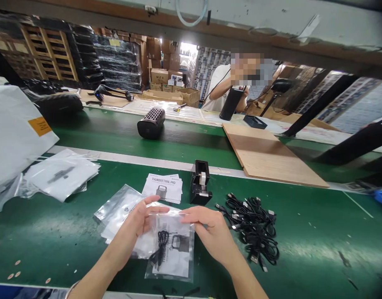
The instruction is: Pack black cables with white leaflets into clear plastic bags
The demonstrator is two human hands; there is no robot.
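Observation:
Both hands hold a clear zip bag by its top edge, just above the green table. Inside the bag I see a black coiled cable and a printed leaflet. My left hand pinches the bag's upper left corner, fingers closed on it. My right hand pinches the upper right part of the top seal. Under the bag lie more empty clear bags.
A heap of black cables lies right of my hands. A black tape dispenser and a stack of leaflets sit ahead. Bagged items lie at left. A black speaker rests on the conveyor, near a wooden board. Another person works opposite.

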